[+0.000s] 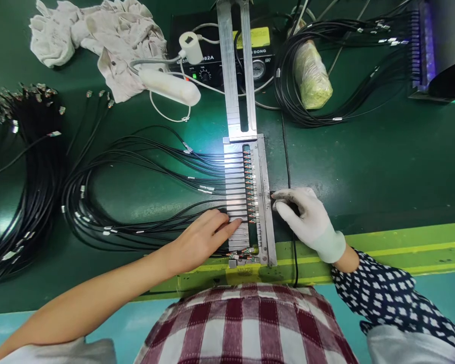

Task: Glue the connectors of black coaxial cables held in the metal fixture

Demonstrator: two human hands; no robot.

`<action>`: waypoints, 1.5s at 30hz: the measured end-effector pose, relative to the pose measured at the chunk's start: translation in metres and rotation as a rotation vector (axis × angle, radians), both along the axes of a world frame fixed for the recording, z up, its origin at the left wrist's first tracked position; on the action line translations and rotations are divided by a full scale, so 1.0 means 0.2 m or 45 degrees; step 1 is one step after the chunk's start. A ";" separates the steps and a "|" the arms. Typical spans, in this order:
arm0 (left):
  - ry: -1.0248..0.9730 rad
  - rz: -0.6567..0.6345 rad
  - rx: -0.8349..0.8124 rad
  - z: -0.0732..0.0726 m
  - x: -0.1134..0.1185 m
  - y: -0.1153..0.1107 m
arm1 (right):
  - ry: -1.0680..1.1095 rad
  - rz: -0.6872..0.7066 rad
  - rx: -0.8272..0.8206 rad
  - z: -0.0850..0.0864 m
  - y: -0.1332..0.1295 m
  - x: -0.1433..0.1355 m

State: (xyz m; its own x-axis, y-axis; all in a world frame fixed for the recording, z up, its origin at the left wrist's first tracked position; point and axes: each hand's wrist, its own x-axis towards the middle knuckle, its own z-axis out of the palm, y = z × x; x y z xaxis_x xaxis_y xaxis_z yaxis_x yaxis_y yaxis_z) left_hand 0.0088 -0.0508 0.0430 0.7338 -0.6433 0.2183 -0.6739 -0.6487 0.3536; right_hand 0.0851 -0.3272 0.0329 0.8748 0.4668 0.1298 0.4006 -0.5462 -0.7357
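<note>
A metal fixture (266,202) lies lengthwise on the green table, with a row of small connectors (251,187) seated in its slot. Black cables (144,151) run from the connectors out to the left in a loop. My left hand (202,235), bare, lies flat on the cables at the fixture's left edge, fingertips pressing a cable into a lower slot. My right hand (307,217), in a white glove, rests against the fixture's right edge with its fingers curled on a small dark part; what it is I cannot tell.
A thick bundle of black cables (26,177) lies at the far left. A crumpled cloth (98,35), a white handheld tool (170,86) and a black control box (212,50) sit at the back. More looped cables (307,106) and a purple-lit unit (424,45) are back right.
</note>
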 end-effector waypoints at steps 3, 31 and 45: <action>-0.190 0.033 0.122 0.01 -0.03 -0.01 | 0.006 0.005 0.009 0.00 0.00 0.00; 0.479 0.230 -0.192 0.05 -0.21 0.12 | -0.009 -0.015 0.018 -0.04 -0.03 -0.06; 0.917 0.361 -0.291 0.14 -0.17 0.09 | -0.047 0.022 0.018 -0.01 -0.03 -0.05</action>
